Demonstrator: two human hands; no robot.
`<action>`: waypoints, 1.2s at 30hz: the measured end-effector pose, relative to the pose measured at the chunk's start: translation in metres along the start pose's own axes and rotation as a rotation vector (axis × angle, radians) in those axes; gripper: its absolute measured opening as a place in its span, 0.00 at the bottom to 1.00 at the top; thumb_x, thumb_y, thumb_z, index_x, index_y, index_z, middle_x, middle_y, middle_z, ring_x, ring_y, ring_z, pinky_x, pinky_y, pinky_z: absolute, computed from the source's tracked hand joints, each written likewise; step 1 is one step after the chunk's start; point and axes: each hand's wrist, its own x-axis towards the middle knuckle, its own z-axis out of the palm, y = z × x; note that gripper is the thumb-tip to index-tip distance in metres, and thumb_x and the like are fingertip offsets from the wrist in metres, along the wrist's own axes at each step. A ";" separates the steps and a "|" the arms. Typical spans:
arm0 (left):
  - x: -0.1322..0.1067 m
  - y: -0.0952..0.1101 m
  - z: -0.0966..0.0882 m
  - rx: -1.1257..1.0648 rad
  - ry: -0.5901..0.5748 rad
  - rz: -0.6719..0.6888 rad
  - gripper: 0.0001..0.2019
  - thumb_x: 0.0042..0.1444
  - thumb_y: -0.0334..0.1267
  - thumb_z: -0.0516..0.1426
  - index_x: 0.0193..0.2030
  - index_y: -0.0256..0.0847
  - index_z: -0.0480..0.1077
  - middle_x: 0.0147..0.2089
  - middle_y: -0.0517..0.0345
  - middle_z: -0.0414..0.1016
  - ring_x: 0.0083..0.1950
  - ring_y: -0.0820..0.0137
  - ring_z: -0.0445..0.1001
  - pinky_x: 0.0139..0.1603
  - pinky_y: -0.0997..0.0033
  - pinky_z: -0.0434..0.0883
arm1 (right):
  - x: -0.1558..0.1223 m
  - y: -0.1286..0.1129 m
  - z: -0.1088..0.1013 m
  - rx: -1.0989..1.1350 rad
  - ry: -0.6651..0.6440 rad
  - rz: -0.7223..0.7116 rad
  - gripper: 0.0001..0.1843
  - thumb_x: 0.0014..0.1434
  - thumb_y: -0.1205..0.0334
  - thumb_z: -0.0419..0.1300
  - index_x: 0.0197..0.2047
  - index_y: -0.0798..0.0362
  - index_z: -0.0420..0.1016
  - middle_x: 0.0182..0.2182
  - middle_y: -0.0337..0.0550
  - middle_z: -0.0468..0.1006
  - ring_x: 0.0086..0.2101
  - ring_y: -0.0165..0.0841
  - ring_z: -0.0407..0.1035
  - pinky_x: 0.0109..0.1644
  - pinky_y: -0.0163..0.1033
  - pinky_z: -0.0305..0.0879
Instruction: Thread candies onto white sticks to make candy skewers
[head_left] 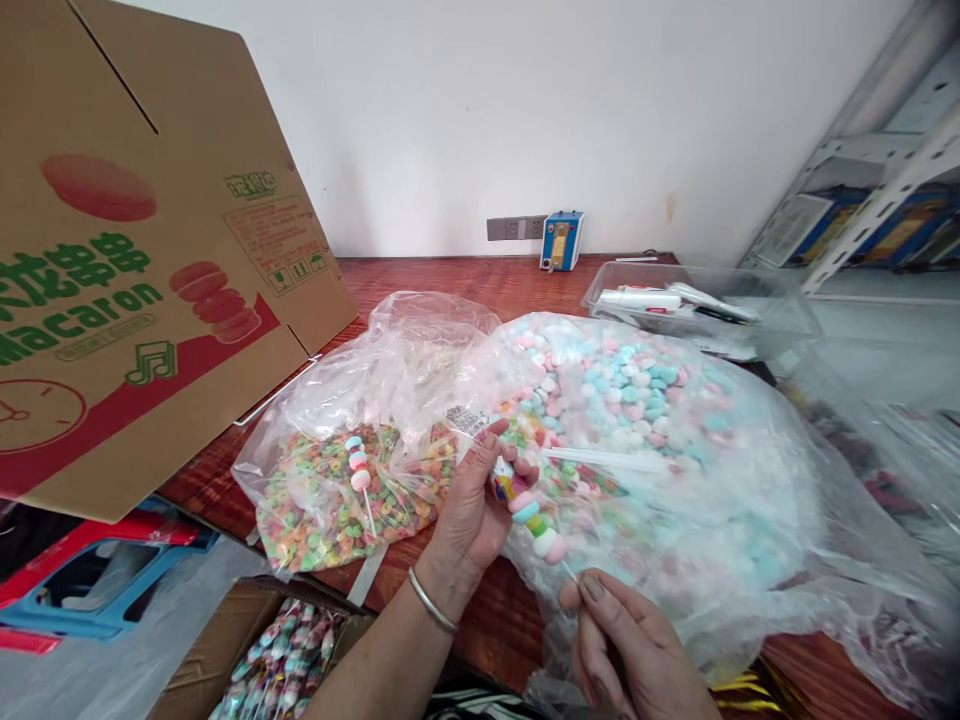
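Note:
My left hand (469,510) is closed round the upper end of a candy skewer (534,522), fingers pinched on a pastel piece at its top. My right hand (626,645) pinches the thin stick at the skewer's lower end. Both hands are over the front edge of a red wooden table (450,275). A finished skewer (360,475) with three pieces lies on a clear bag of small multicoloured ring candies (337,500). A large clear bag of pink, blue and white round candies (637,400) lies right behind the hands.
A big cardboard macaron box (127,270) leans at the left. A clear plastic tray (697,300) with tools sits at the back right. Below the table edge an open box (277,665) holds several wrapped skewers. Red and blue stools (97,575) stand lower left.

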 end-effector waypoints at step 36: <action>-0.015 -0.033 0.001 -0.129 0.096 -0.250 0.17 0.57 0.50 0.61 0.29 0.37 0.68 0.23 0.62 0.67 0.27 0.74 0.70 0.39 0.68 0.74 | 0.002 0.003 -0.009 -0.292 0.003 -0.088 0.25 0.61 0.37 0.53 0.37 0.53 0.70 0.10 0.25 0.53 0.13 0.25 0.49 0.20 0.31 0.52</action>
